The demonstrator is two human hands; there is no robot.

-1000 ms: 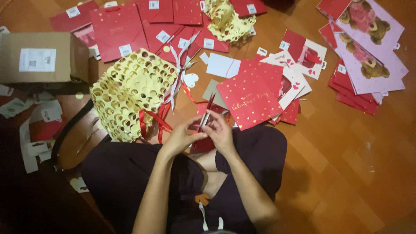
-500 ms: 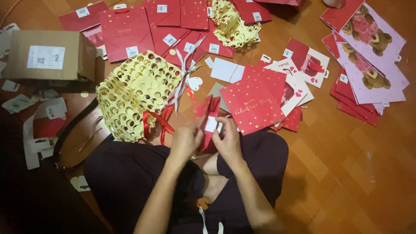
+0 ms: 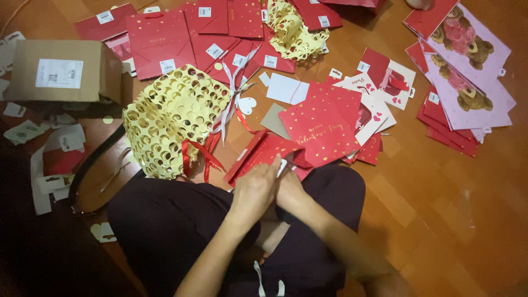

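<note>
I sit on a wooden floor with both hands together over my lap. My left hand [image 3: 256,190] and my right hand [image 3: 291,190] both grip a folded red gift bag [image 3: 258,154] with small gold dots. The bag lies tilted, its far end pointing up and left. My fingers pinch something small and white at its near edge. A red bag with gold dots and gold lettering [image 3: 319,129] lies flat just beyond my hands.
A pile of yellow punched-out paper sheets [image 3: 170,118] with red ribbon sits to my left. A cardboard box [image 3: 60,71] stands far left. Several red bags [image 3: 165,41] lie ahead, pink teddy-bear bags [image 3: 467,71] at right, and white tag scraps [image 3: 55,159] at left.
My hands have dropped closer to my lap and drawn together on the red bag, which now lies lower and more tilted. The view has shifted slightly.
</note>
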